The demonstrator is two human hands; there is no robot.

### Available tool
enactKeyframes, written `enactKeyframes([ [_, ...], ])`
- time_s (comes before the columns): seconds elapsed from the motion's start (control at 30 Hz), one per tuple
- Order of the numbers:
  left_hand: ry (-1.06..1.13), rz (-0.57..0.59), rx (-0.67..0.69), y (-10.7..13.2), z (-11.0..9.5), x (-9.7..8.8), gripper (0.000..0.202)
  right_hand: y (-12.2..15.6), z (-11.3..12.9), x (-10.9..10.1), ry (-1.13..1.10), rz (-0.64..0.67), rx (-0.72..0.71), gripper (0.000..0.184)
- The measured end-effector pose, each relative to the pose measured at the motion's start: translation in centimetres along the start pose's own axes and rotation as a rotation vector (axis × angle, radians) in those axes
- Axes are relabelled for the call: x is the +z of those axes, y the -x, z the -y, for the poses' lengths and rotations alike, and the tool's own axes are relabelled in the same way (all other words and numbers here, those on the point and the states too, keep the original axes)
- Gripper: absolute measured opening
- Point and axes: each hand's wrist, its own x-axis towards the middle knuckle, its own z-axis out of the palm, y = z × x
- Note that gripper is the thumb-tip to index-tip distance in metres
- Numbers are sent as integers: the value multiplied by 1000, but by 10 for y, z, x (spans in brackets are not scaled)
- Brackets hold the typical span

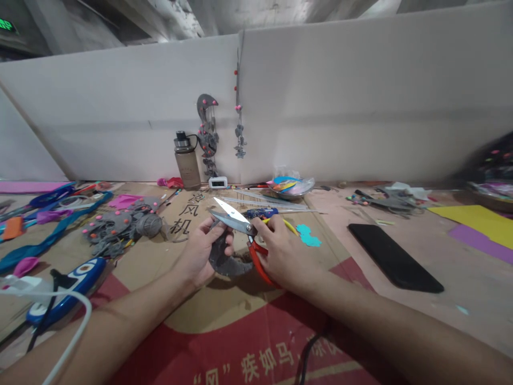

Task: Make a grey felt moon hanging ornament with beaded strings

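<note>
My right hand (276,246) grips a pair of scissors (261,264) by red handles, the blades parted and pointing up and left. A dark grey crescent-shaped piece of felt-like material (228,263) is held between the fingers of my left hand (208,246). The blades lie over the upper part of this piece, close to my left fingertips. Whether they touch the material I cannot tell. Just behind my right hand are a blue cylindrical item (262,213) and a turquoise cut-out (308,235).
A printed cardboard sheet (192,315) lies beneath my hands. Grey pieces with pink dots (116,224) are heaped at left, near a blue eye-patterned object (66,299). A black phone (395,256) lies at right. A bottle (187,163) stands by the white partition (340,107).
</note>
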Motion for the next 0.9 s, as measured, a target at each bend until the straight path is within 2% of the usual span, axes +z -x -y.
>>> enactKeyframes([
  [0.7, 74, 30, -50, 1, -1, 0, 9, 1, 1, -3, -71, 103, 6, 42],
  [0.9, 119, 74, -52, 2, -1, -1, 13, 2, 1, -1, -180, 76, 17, 40],
])
